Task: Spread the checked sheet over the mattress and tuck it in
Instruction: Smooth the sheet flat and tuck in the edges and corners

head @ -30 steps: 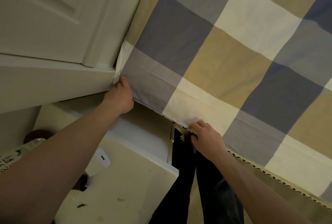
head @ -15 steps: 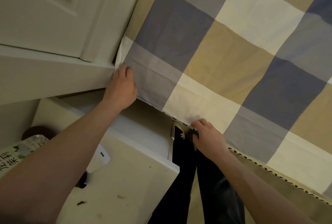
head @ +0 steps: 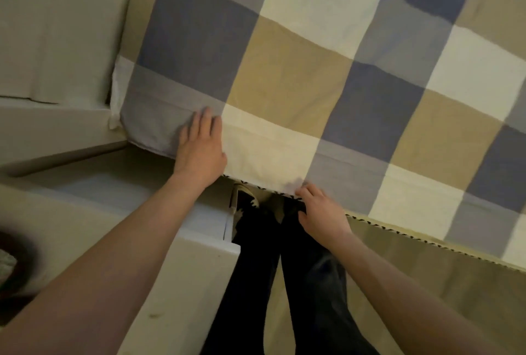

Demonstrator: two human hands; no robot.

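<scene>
Left hand (head: 200, 147): flat, fingers spread, palm pressed on the hanging side of the checked sheet (head: 299, 69); nothing gripped, likely pinning the cloth so it does not slide off the corner.
Right hand (head: 323, 216): fingers curled at the lower hem (head: 287, 191), apparently pinching or hooking the edge; exact closure hidden by the knuckles, cannot tell for sure.
Sheet position: spread over the top of the mattress (head: 427, 266), smooth above both hands; side flap loose between and beyond the two hands, not yet tucked.
Corner: left of the flat palm, a white fold (head: 116, 92) bunched against the pale cabinet (head: 57, 27); tight gap there.
Below the grip: zigzag-stitched mattress trim (head: 412, 238) exposed right of the curled hand.
Room: white bedside unit (head: 185, 269) just under the left forearm, dark trouser legs (head: 284, 283) between unit and bed; dim light.
Likely step: pushing the hem under the mattress edge, judged from hand placement.
</scene>
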